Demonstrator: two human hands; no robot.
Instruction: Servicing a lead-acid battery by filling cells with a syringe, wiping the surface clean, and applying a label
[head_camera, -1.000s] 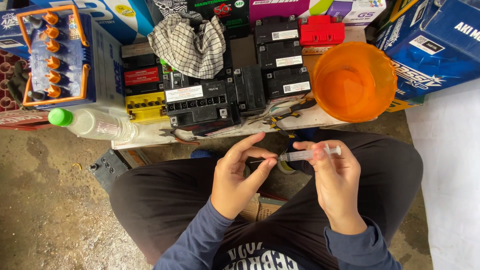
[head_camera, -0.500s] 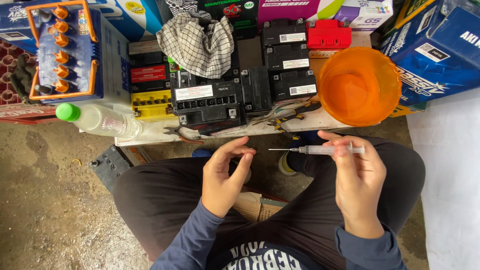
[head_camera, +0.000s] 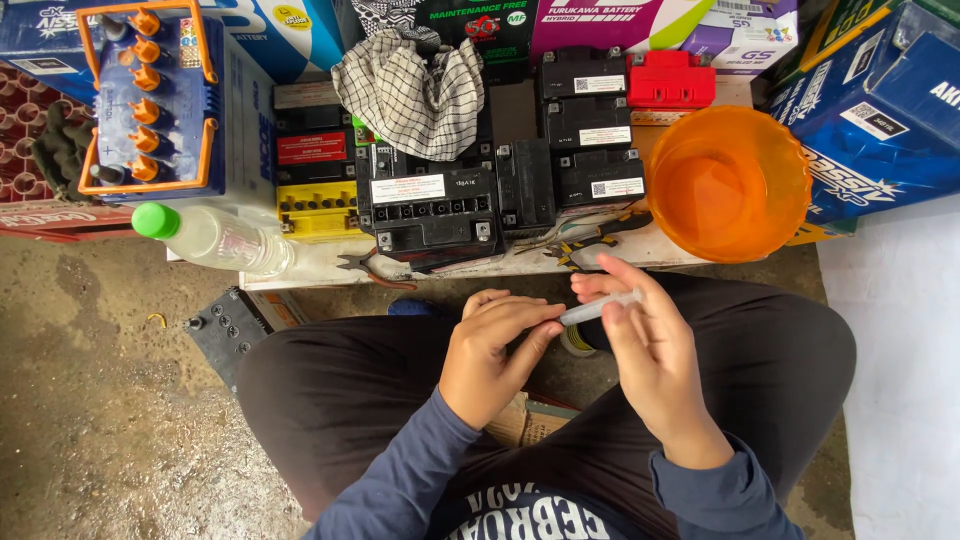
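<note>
My right hand (head_camera: 652, 352) grips a small clear syringe (head_camera: 598, 309) by its barrel, above my lap. My left hand (head_camera: 495, 350) has its fingertips closed around the syringe's front end, where the needle is hidden by the fingers. Both hands meet just in front of the low board (head_camera: 320, 262), below a black battery (head_camera: 428, 208) with a white label. I sit with knees apart in dark trousers.
Several small black batteries (head_camera: 590, 135), a yellow one (head_camera: 316, 209) and a red one (head_camera: 670, 80) crowd the board. An orange bowl (head_camera: 728, 184) stands at right, a green-capped plastic bottle (head_camera: 210, 236) at left, a checked cloth (head_camera: 410, 88) behind. Pliers (head_camera: 375, 268) lie on the edge. Boxes line the back.
The hands have come together: the left fingers now cover the bare needle tip that showed half a second ago, and the syringe has tilted and moved left.
</note>
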